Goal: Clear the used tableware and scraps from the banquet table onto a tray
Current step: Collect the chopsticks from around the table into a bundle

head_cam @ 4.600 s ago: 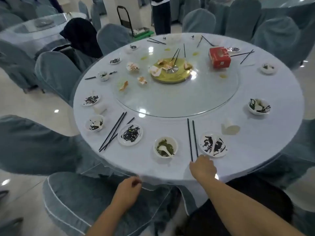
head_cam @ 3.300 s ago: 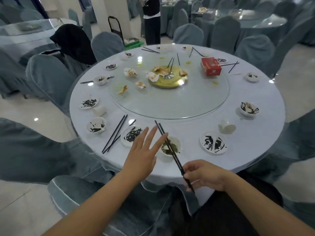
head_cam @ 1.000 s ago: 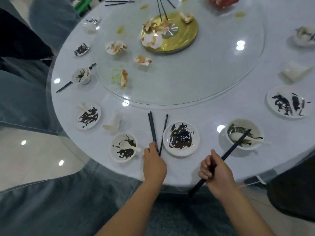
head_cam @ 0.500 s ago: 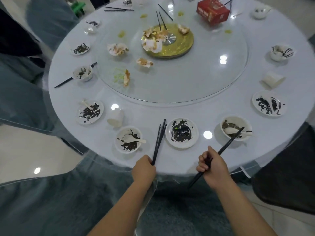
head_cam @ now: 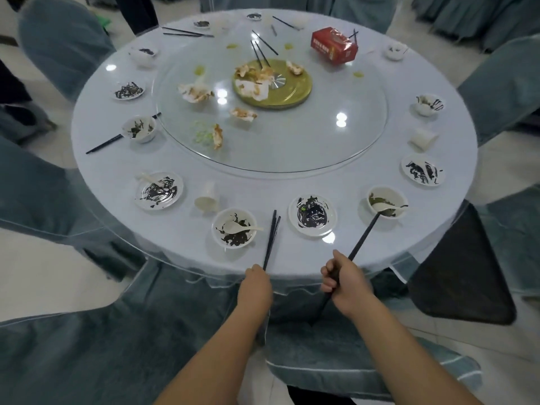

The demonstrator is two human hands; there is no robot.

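My left hand grips the near ends of a bundle of black chopsticks that lies on the round table between a soiled bowl with a white spoon and a dirty plate. My right hand holds another pair of black chopsticks; their tips point at a bowl with a spoon. Both hands are at the table's near edge.
Several more dirty plates, bowls and a tipped paper cup ring the table. A glass turntable carries a gold dish with scraps, crumpled napkins and a red box. Covered chairs surround the table. More chopsticks lie at left.
My left hand has gathered the loose chopsticks beside the plate into one bundle and drawn them toward the table edge. The right hand keeps its chopsticks. The view has risen.
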